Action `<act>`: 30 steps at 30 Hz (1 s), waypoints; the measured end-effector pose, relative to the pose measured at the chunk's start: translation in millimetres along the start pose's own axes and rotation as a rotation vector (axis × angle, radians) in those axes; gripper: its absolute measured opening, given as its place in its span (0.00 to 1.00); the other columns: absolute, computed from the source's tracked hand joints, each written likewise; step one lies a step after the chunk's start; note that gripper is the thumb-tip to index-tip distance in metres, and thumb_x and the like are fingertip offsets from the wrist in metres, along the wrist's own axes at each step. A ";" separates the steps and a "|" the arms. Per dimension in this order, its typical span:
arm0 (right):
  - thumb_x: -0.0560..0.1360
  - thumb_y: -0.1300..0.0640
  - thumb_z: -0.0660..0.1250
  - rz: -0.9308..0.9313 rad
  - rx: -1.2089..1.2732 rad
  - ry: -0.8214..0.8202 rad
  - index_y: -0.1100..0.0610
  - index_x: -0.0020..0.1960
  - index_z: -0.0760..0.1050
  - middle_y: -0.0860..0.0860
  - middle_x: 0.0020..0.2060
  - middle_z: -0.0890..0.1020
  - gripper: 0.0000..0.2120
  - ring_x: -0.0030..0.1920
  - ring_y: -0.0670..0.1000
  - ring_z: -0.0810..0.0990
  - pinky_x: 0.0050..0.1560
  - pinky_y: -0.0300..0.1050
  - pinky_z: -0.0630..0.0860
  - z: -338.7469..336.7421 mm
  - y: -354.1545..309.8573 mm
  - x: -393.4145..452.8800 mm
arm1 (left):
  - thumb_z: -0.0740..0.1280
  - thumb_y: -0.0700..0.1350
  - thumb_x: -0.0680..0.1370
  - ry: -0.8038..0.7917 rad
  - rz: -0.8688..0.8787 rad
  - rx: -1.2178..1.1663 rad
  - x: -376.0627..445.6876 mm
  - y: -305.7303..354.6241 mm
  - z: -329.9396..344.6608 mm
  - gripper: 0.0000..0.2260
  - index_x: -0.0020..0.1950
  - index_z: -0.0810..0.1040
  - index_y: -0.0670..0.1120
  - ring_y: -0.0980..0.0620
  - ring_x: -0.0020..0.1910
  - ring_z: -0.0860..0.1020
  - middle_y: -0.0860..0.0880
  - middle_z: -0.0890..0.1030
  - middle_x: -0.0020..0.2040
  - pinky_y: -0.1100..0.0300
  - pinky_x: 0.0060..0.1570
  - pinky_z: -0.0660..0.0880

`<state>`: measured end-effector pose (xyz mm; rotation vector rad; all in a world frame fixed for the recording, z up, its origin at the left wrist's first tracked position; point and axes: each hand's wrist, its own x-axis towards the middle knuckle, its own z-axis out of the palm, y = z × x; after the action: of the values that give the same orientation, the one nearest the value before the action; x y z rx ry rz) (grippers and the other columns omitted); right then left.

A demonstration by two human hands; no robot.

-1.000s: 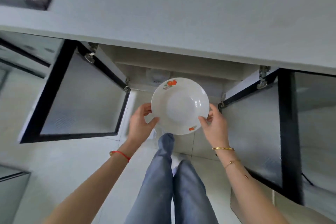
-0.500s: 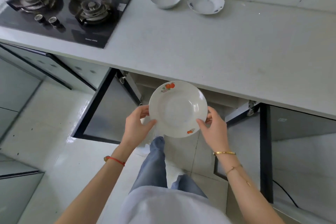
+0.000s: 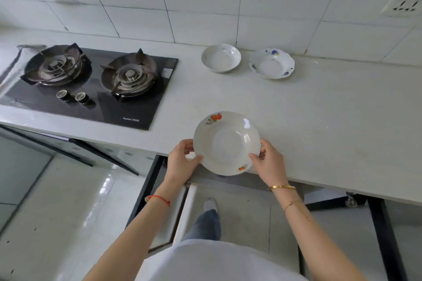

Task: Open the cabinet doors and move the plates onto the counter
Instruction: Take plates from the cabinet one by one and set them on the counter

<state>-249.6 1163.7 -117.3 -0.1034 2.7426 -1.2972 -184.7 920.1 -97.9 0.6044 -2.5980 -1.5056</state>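
A person holds a white plate with orange fruit print (image 3: 226,143) in both hands over the front edge of the pale counter (image 3: 319,121). The left hand (image 3: 182,161) clamps the plate's left rim, thumb on top & fingers under; the right hand (image 3: 269,163) does the same on the right rim. The two hands sit well apart, on opposite sides, which keeps the plate level, face up. Whether its base already touches the counter can't be told from this view; it looks just above or at the surface.

Two more dishes already stand at the back by the tiled wall: a plain white bowl-like plate (image 3: 221,58) and, just beside it, a scalloped plate w/ blue flowers (image 3: 271,63). Likely they sit back there to leave the front free for set-downs. The gas hob (image 3: 91,82) takes up the counter's left part, so the clear stretch to its right is prob. the natural landing spot.

Below, the cabinet doors stand open: a dark-framed door (image 3: 146,191) to the left of the person's legs, another (image 3: 383,235) to the right. Judgement: third plate is about to be set down; how many remain inside the cabinet can't be seen.
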 end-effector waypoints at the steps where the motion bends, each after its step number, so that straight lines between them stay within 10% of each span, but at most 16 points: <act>1: 0.71 0.60 0.70 0.012 -0.011 0.003 0.56 0.52 0.74 0.55 0.37 0.79 0.11 0.39 0.55 0.78 0.39 0.48 0.76 8.2 -7.1 12.8 | 0.76 0.39 0.69 -0.005 0.004 0.006 17.1 -2.2 -5.5 0.20 0.59 0.76 0.45 0.54 0.49 0.79 0.51 0.81 0.52 0.66 0.51 0.75; 30: 0.72 0.61 0.68 0.154 -0.091 -0.043 0.59 0.61 0.73 0.52 0.41 0.78 0.18 0.41 0.51 0.76 0.42 0.43 0.74 105.5 -49.2 222.2 | 0.73 0.45 0.74 -0.130 -0.178 0.061 256.3 -40.8 -15.6 0.18 0.62 0.75 0.48 0.54 0.51 0.76 0.52 0.78 0.56 0.66 0.51 0.72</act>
<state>-456.1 1027.9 -160.5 0.0708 2.7127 -1.1182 -404.2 793.8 -157.0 0.7888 -2.7616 -1.5691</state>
